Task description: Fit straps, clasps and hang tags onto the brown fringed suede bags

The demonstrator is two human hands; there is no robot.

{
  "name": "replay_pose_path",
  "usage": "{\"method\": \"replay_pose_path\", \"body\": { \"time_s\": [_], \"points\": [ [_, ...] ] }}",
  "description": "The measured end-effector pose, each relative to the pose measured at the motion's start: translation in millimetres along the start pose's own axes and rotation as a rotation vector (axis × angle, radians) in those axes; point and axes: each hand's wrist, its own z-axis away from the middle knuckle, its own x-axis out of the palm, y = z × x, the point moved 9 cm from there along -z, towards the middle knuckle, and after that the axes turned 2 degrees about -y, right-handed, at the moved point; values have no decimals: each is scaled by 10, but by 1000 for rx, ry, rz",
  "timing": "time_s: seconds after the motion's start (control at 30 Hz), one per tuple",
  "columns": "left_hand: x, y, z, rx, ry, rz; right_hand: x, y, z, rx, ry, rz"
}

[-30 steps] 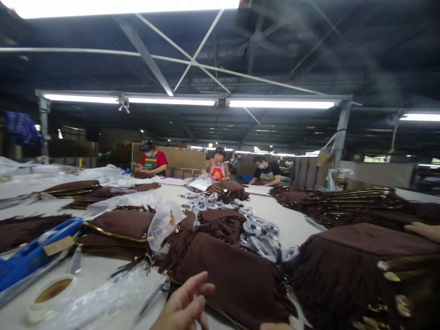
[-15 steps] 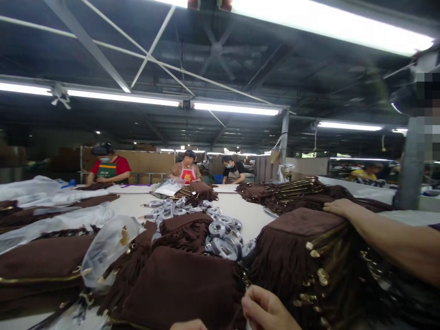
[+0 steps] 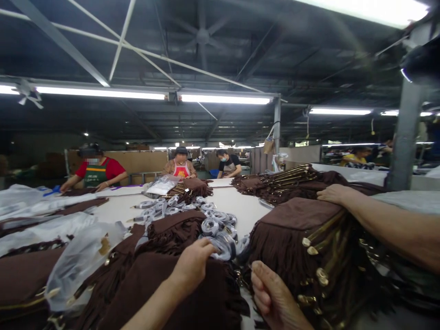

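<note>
Grey strap coil: in pile on tabletop, at my left hand. Left fingers curled — whether pinching coil, I cannot tell. Right hand: fingers pressed together. Coil likely light, flexible — grasp across wound band.

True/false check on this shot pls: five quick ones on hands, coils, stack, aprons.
1. The left hand is above the near brown bag, close to the grey coils. True.
2. The right hand has its fingers curled. True.
3. The coils lie right of the fringed stack. False: they lie left of it.
4. A co-worker's hand is at the top of the fringed stack. True.
5. The green apron is right of the red apron. False: the green apron is on the left.
</note>
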Motion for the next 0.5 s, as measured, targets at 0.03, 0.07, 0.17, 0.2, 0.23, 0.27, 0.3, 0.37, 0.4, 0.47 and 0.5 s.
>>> {"method": "replay_pose_path", "body": {
  "time_s": [0.03, 0.07, 0.17, 0.2, 0.23, 0.27, 0.3, 0.37, 0.4, 0.47, 0.5],
  "points": [
    [72, -24, -120, 74, -70, -162, -60, 34, -33, 2, -39, 49],
    [163, -70, -217, 129, -150, -276, -118, 92, -62, 21, -82, 97],
    [345, -218, -411, 197, -310, -381, -245, 285, -105, 100, -208, 228],
    [343, -248, -461, 198, -317, -368, -270, 329, -107, 126, -237, 273],
    [309, -271, -507, 189, -303, -354, -285, 355, -106, 147, -259, 318],
    [247, -289, -545, 171, -276, -344, -289, 358, -105, 156, -277, 360],
    [152, -304, -573, 143, -232, -333, -283, 336, -106, 145, -290, 399],
    [-97, -311, -573, 78, -119, -324, -248, 249, -111, 79, -313, 460],
    [-229, -300, -536, 45, -63, -301, -225, 214, -113, 52, -326, 476],
    [-462, -276, -386, -38, 32, -121, -187, 185, -116, 32, -342, 459],
    [-539, -269, -277, -87, 64, 33, -162, 196, -114, 42, -353, 445]
  ]
}}
